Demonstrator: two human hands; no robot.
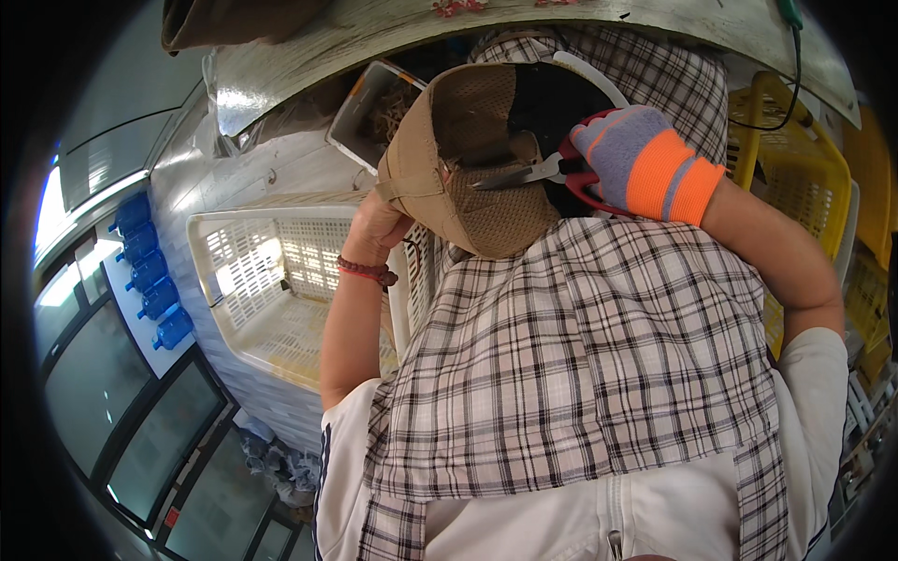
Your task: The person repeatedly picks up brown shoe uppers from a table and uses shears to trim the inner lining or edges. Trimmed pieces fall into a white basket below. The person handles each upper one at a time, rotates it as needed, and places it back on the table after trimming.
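A tan cap (pixel 416 154) with a mesh-like weave, a black inner panel and a white curved edge is held over my lap, its hollow side showing. My left hand (pixel 379 224), bare and with a red beaded bracelet at the wrist, grips the cap's left side; its fingertips are hidden. On my right hand (pixel 631 159) is a grey-purple and orange glove. That hand is closed round the red handles of a pair of scissors (pixel 533 174). Their blades point left inside the cap, slightly parted near the tan fabric. Whether they touch a thread I cannot tell.
A worn table edge (pixel 309 70) runs across the top, with a brown item (pixel 234 23) on it. Below stand a grey bin of scraps (pixel 360 117), a white plastic crate (pixel 243 318) at left and a yellow crate (pixel 795 168) at right. A checked apron (pixel 561 374) covers my lap.
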